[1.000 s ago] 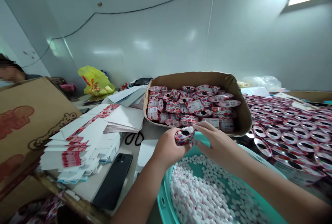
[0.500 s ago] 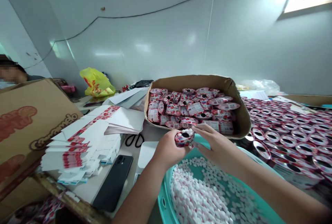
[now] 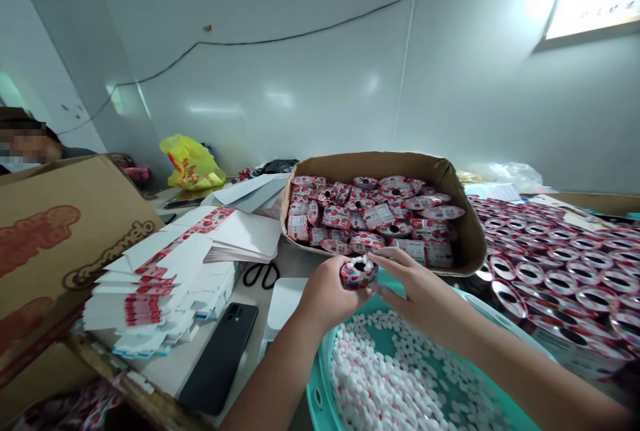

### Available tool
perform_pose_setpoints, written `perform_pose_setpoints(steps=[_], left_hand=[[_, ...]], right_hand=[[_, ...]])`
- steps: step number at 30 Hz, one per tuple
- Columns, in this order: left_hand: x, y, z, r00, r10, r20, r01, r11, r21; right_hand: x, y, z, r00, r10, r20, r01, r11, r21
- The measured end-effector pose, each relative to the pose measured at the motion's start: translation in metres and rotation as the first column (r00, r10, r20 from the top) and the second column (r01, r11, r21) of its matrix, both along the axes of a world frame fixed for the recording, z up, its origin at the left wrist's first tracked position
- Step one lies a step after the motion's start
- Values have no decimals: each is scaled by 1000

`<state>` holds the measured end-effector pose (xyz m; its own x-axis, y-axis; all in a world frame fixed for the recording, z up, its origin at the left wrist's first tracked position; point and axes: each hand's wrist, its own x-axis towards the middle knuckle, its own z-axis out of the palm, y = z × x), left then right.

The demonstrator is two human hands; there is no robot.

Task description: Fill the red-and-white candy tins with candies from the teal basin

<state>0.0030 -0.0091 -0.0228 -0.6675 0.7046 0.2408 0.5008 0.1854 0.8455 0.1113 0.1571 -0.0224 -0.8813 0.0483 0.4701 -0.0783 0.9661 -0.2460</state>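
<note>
My left hand is closed round a small oval candy box, red and white printed, held upright with its dark round opening facing up. A few white candies lie on its top around the hole. My right hand reaches in from the right, fingers stretched and thumb apart, with the fingertips at the box's right rim. Below both hands stands a turquoise basin with many white and pinkish candies. Behind them, a cardboard carton holds many similar printed boxes.
Rows of open-topped printed boxes cover the right side. At left lie flat white cartons, a black phone and black-handled scissors. A big cardboard box stands far left, with a person behind it.
The view has shifted slightly, so everything sits a little lower. My left hand keeps hold of the candy box; the right fingers stay at its rim, and the candies on top have moved slightly.
</note>
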Motion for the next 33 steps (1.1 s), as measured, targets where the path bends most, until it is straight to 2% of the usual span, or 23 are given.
perform_pose_setpoints(steps=[16, 23, 33], left_hand=[[1, -1, 0, 1000, -18, -5, 18, 1000, 6], [-1, -1, -1, 999, -8, -33, 8, 1000, -2], [2, -2, 5, 994, -63, -94, 61, 998, -24]], right_hand=[[1, -3, -1, 998, 19, -62, -18, 999, 27], [2, -3, 1, 999, 12, -30, -10, 998, 62], [3, -5, 9, 996, 88, -35, -87, 996, 32]])
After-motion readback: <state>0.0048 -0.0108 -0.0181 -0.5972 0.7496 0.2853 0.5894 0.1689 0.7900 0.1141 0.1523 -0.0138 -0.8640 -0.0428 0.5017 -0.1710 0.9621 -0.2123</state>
